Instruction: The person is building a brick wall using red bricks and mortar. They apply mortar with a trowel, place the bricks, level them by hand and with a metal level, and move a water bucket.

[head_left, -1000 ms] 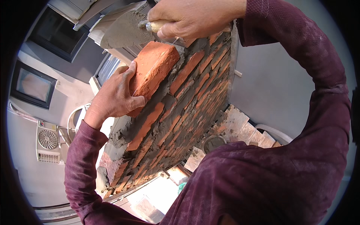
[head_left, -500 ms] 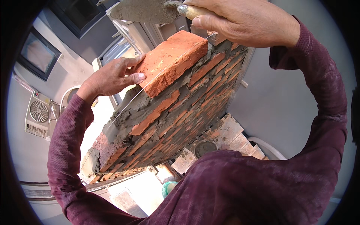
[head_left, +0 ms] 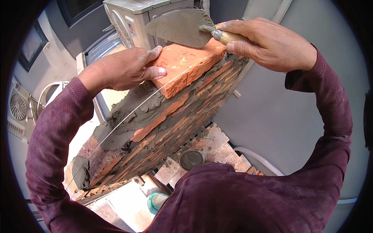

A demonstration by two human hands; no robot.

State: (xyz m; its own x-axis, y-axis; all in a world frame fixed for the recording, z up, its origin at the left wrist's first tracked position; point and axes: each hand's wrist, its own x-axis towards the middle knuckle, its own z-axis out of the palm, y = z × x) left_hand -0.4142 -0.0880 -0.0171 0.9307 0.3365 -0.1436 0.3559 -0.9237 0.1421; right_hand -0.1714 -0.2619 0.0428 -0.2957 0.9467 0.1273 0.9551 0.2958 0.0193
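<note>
The left grip, half spread, is holding the brick by its left end on the wall, the long axis running far-right; near the other end, the right grip is clasping the trowel.

A boxy air conditioner is standing at the top of the scene, its fan facing left, while a second air conditioner is sitting at the far left, below a dark-framed window. A plain grey wall is filling the right side, a pale hose is curving near mottled floor tiles, and a green tub is resting below.
</note>
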